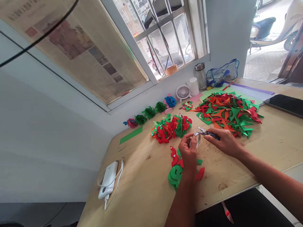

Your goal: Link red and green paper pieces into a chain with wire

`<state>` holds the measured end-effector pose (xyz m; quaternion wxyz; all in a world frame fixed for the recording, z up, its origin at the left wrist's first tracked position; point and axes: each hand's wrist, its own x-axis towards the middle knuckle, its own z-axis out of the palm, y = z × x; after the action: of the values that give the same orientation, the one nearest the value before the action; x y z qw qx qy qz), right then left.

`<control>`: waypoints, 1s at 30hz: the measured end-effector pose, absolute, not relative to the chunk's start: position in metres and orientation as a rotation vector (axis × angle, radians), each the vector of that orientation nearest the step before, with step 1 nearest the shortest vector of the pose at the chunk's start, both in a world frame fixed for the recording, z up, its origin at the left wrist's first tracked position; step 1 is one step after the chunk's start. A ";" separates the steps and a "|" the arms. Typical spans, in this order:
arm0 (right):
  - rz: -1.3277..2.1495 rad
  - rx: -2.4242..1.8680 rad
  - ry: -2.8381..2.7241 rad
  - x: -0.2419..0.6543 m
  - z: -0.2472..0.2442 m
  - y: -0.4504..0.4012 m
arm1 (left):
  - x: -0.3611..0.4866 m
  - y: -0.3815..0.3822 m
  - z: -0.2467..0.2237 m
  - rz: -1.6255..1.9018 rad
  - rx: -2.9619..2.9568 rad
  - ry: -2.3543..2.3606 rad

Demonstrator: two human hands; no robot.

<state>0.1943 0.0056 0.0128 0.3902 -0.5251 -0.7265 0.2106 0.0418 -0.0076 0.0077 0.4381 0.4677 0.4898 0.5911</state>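
My left hand (188, 149) holds a small white roll of tape (198, 141) between thumb and fingers. My right hand (223, 140) grips a small dark tool (211, 135), its metal tip beside the roll. Red and green cut pieces (175, 175) lie under and around my left wrist, partly hidden by it. Just behind the hands sits a bunched pile of red and green shapes (170, 128) with small white bits on them. To the right, a larger heap of red, orange and green scraps (228, 112) spreads over the wooden table (139, 176).
A white power bank (108, 179) with a cable lies at the left. Along the wall stand paper flowers (149, 112), a small fan (183, 92), a white cylinder (194, 86) and a glass bottle (200, 76). A phone (285, 104) lies at the right.
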 end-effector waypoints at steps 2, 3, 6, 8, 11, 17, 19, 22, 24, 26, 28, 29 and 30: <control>0.550 -1.331 -1.872 0.194 0.012 0.005 | 0.041 -0.007 0.007 1.481 1.149 1.198; 0.563 -1.329 -1.888 0.194 0.012 0.005 | 0.041 -0.007 0.007 1.484 1.144 1.191; 0.590 -1.319 -1.940 0.194 0.011 0.005 | 0.041 -0.006 0.006 1.483 1.148 1.186; 0.584 -1.307 -1.961 0.194 0.010 0.006 | 0.041 -0.006 0.005 1.477 1.153 1.187; 0.569 -1.289 -1.975 0.194 0.009 0.006 | 0.041 -0.006 0.003 1.472 1.160 1.179; 0.569 -1.295 -1.993 0.195 0.008 0.006 | 0.042 -0.007 0.005 1.461 1.165 1.171; 0.577 -1.308 -1.984 0.195 0.007 0.006 | 0.042 -0.007 0.005 1.455 1.171 1.171; 0.588 -1.314 -1.968 0.195 0.005 0.007 | 0.042 -0.006 0.004 1.449 1.180 1.174; 0.594 -1.304 -1.966 0.195 0.004 0.007 | 0.042 -0.005 0.003 1.451 1.176 1.174; 0.593 -1.296 -1.969 0.195 0.004 0.007 | 0.042 -0.005 0.003 1.452 1.168 1.176; 0.586 -1.295 -1.971 0.195 0.004 0.007 | 0.042 -0.005 0.003 1.450 1.167 1.182; 0.583 -1.296 -1.970 0.195 0.005 0.007 | 0.042 -0.005 0.003 1.449 1.168 1.185; 0.582 -1.299 -1.967 0.195 0.005 0.006 | 0.042 -0.005 0.003 1.447 1.170 1.186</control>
<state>0.1947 0.0065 0.0051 0.3495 -0.5012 -0.7591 0.2245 0.0417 -0.0048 0.0031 0.4507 0.4733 0.4798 0.5853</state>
